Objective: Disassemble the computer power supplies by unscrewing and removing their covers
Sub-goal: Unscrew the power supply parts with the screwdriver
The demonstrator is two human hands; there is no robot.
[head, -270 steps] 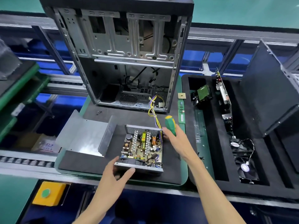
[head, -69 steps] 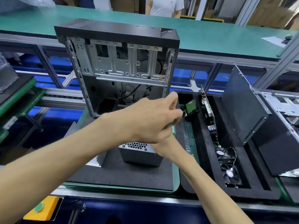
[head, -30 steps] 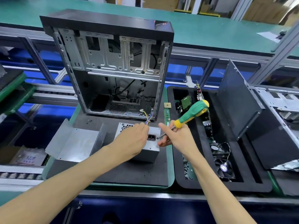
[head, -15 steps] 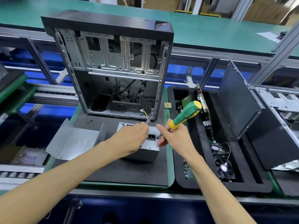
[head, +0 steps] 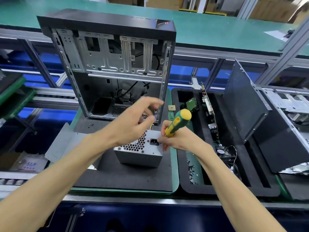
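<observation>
The grey power supply (head: 140,157) stands on end on the black foam mat (head: 120,174), its honeycomb grille and power socket facing up. My right hand (head: 179,141) grips the green and yellow screwdriver (head: 178,122) and holds it upright-tilted, with the tip down at the socket face, hidden behind my fingers. My left hand (head: 132,122) hovers above the supply's far edge with fingers spread loosely, blurred, not touching it. I see nothing in it. A bent grey metal cover (head: 66,142) lies on the mat to the left.
An open, gutted computer case (head: 113,67) stands upright just behind the supply, coloured wires trailing from it. Right of the mat, a black foam tray (head: 187,190) holds fans, circuit boards and loose screws. A black side panel (head: 242,106) leans in it.
My left hand has lifted off the top of the power supply and risen toward the case, fingers spreading. The screwdriver handle has swung more upright. The supply has not moved.
</observation>
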